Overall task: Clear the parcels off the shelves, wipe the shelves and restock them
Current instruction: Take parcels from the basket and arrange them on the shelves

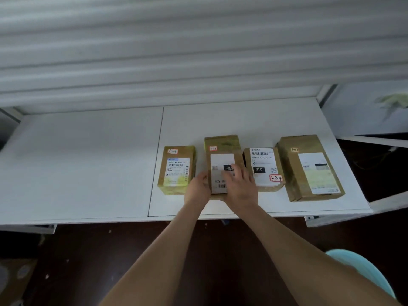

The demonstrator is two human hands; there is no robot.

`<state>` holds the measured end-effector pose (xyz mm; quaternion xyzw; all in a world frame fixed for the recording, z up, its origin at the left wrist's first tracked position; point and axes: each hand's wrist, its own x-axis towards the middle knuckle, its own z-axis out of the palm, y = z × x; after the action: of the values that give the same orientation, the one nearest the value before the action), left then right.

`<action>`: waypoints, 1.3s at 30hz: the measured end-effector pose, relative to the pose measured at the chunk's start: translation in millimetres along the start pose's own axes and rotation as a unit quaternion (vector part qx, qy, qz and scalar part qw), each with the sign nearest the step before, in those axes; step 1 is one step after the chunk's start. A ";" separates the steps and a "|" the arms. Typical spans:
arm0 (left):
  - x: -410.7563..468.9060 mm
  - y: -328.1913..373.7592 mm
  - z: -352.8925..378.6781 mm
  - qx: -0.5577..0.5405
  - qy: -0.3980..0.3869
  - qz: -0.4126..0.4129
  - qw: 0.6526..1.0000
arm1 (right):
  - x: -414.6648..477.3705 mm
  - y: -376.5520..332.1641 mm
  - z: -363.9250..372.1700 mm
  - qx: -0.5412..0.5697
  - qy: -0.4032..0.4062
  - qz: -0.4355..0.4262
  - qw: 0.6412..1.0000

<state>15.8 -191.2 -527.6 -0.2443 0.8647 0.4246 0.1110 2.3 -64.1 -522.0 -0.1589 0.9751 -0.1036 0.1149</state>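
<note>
Parcel [221,144] (cardboard, rect.): left hand [196,190] grips, right hand [241,188] rests atop.

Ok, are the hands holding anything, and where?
The brown cardboard parcel second from left: left hand grips its near left edge, right hand rests on its top near the right side.

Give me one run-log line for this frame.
left hand: grips second parcel, left edge | right hand: rests on its top | shelf: three more parcels
</note>
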 end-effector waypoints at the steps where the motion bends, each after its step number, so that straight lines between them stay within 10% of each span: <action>1: 2.9 0.8 -8.3 0.043 0.047 0.025 0.998 | 5.9 -1.6 0.3 -0.003 -0.021 -0.015 1.000; 5: 21.7 -16.7 -47.7 0.124 0.183 0.025 0.975 | 25.1 -5.4 11.3 -0.075 -0.086 -0.058 0.992; 9: 37.2 -43.0 -65.8 0.031 0.101 -0.093 0.990 | 25.5 -9.3 25.6 -0.076 -0.089 -0.042 0.992; 26: 26.5 -26.7 -38.6 -0.023 0.016 -0.066 0.997 | 15.8 -0.5 11.2 -0.073 -0.106 0.000 0.992; 39: -116.0 20.5 -150.6 0.396 -0.004 0.026 0.918 | -56.3 -86.2 -103.2 -0.098 -0.118 -0.057 0.987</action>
<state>106.8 -261.2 -374.7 -0.1564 0.9677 0.0515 0.1909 52.4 -108.2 -392.4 -0.2357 0.9494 0.0052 0.2073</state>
